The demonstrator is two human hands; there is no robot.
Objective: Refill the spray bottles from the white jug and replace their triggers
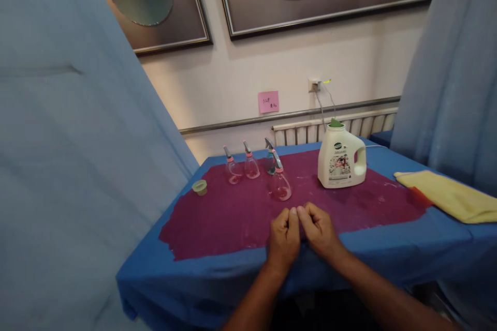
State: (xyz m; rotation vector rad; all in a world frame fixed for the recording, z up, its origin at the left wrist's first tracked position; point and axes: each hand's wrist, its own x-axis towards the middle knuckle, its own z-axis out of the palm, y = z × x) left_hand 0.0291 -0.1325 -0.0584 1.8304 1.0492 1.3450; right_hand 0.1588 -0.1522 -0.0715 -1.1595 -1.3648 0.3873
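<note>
My left hand and my right hand are both curled into fists, side by side at the front of the maroon cloth. Their thumbs meet in the middle, and no object shows in either one. Just beyond them stands a clear spray bottle with a grey and pink head. Behind it is a teal spray bottle. Farther left are two more clear spray bottles, one in the middle and one at the end. A large white jug with a green cap is upright to the right.
A small pale green cup sits at the cloth's left edge. On the right lies a folded yellow cloth with a red patch. Blue sheeting covers the table. Blue curtains hang at the left and right.
</note>
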